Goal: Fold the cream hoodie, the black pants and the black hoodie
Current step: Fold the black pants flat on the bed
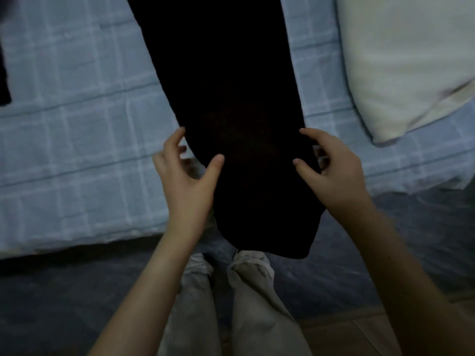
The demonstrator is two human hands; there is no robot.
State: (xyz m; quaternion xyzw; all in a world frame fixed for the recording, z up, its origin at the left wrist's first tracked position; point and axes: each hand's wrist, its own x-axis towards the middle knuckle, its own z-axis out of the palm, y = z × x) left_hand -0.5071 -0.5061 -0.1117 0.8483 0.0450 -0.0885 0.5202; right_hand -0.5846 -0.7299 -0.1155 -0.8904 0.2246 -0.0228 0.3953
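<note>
The black pants (pixel 231 98) lie lengthwise down the middle of the bed, their near end hanging over the bed's front edge. My left hand (pixel 185 181) grips the pants' left edge, thumb on top and fingers curled beside and under the cloth. On the opposite edge my right hand (pixel 334 170) holds the pants the same way, thumb and forefinger on top. The cream hoodie (pixel 411 60) lies as a flat bundle at the upper right. A strip of black cloth at the far left edge looks like the black hoodie (pixel 3 80).
The bed has a pale blue checked sheet (pixel 77 124); its front edge runs across the middle of the view. Below it are a dark grey rug (pixel 51 291), my legs in light trousers (pixel 246 304), and wooden floor (pixel 347 335) at the lower right.
</note>
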